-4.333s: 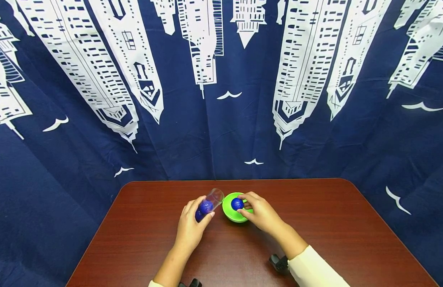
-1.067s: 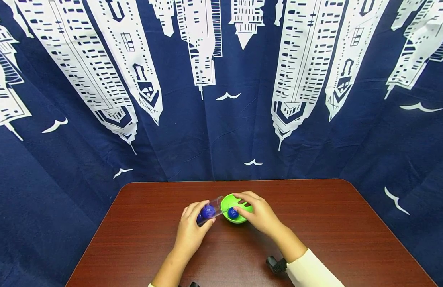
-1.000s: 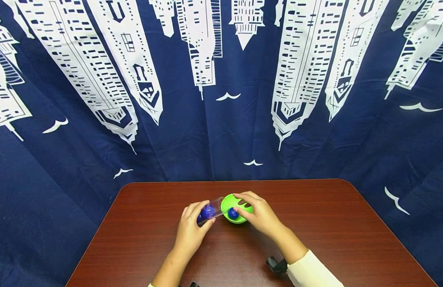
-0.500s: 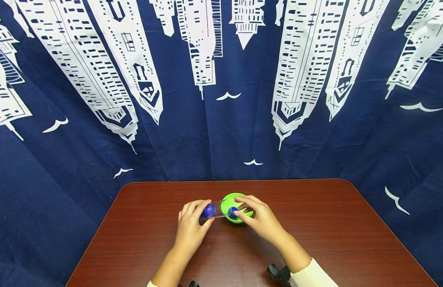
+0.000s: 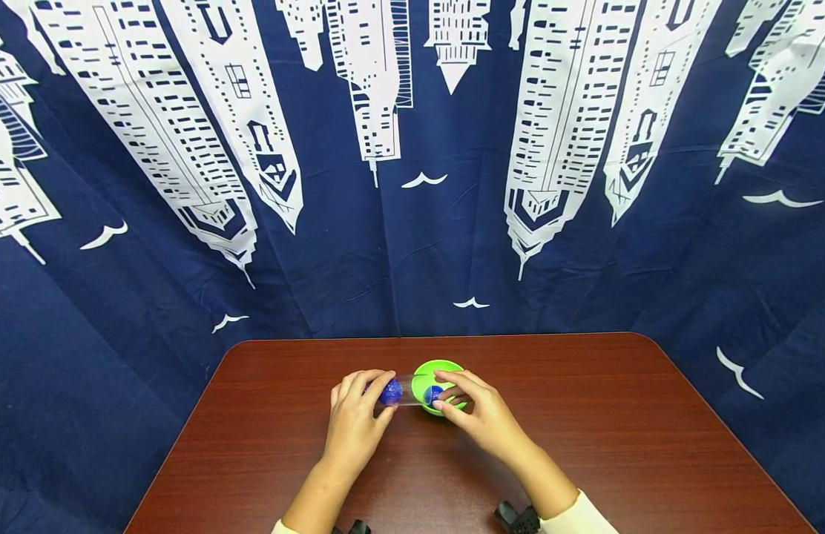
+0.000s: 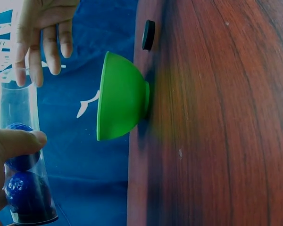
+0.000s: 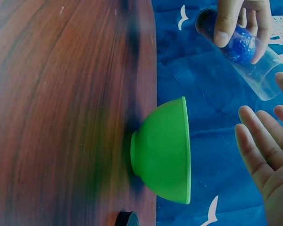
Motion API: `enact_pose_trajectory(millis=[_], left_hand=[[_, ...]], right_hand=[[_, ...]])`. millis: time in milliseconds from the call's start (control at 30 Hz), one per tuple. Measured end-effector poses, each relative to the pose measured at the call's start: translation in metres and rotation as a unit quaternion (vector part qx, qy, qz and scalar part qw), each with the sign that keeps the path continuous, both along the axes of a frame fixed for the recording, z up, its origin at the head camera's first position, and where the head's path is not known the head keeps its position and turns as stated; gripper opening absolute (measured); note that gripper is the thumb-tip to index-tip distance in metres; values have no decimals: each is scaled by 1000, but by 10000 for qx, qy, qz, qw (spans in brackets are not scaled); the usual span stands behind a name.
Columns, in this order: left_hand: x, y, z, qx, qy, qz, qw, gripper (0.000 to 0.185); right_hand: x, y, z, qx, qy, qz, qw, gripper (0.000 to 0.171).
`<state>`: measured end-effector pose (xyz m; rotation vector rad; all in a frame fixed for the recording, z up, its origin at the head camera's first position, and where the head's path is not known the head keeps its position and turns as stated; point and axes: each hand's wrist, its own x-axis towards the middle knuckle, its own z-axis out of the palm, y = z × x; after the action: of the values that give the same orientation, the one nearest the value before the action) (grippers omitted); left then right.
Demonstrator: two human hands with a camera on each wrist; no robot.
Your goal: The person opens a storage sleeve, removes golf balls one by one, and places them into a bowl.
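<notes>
My left hand [image 5: 355, 423] grips a clear tube [image 6: 16, 106] near its closed dark end, thumb across the side. Two dimpled blue golf balls sit inside it, the upper one [image 6: 21, 162] above the lower one [image 6: 26, 193]. In the head view the tube lies nearly level, its mouth over the left of a green bowl [image 5: 424, 371]. Another blue golf ball [image 5: 431, 395] shows within the bowl's outline, partly behind the tube mouth and right fingers. My right hand [image 5: 486, 419] hovers over the bowl, fingers spread by the tube mouth, holding nothing.
The bowl stands on a brown wooden table [image 5: 252, 445]. A small black disc [image 6: 148, 35] lies to the bowl's right, hidden in the head view. Behind the table hangs a blue cloth [image 5: 452, 245] with white buildings. Black wrist devices [image 5: 515, 517] sit under the forearms.
The right hand held a golf ball over the bowl earliest, then let it go there. The tube has tipped from slanting upward to nearly level, and the right fingers have moved to its mouth.
</notes>
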<state>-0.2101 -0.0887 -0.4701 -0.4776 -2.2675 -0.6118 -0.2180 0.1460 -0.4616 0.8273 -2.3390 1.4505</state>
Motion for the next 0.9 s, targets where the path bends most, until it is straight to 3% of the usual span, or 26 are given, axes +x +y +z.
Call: enact_pose_trajectory(millis=[500, 900], left_hand=[[-1, -1, 4, -610, 178, -163, 9978, 53], [-2, -3, 4, -864, 334, -139, 9956, 54]], right_hand=[[3, -4, -10, -105, -213, -24, 9997, 45], [5, -6, -17, -524, -379, 305, 9974, 43]])
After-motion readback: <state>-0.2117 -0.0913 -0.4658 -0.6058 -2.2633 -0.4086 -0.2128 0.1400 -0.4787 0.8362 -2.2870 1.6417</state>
